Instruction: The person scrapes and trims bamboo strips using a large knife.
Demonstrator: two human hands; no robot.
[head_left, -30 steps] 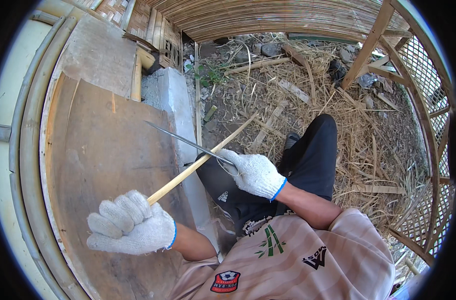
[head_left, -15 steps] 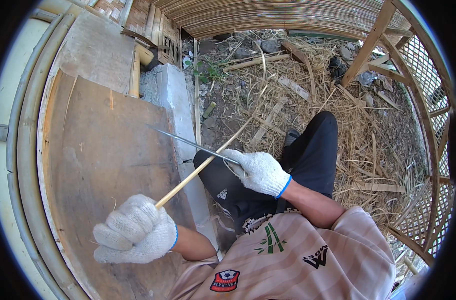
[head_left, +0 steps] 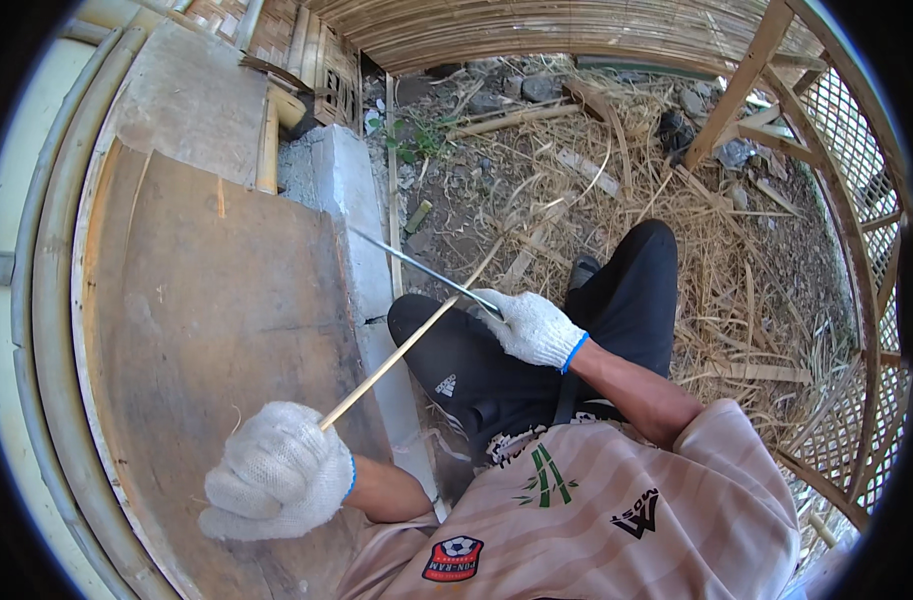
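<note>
A slender, pale-yellow strip [head_left: 386, 365] runs from the closed grip of the left hand [head_left: 281, 470]. The right hand [head_left: 531, 328] clasps a knife [head_left: 406, 262] across it.

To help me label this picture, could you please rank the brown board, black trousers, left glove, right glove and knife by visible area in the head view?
Largest to smallest:
1. Brown board
2. Black trousers
3. Left glove
4. Right glove
5. Knife, showing mainly its slim blade
</note>
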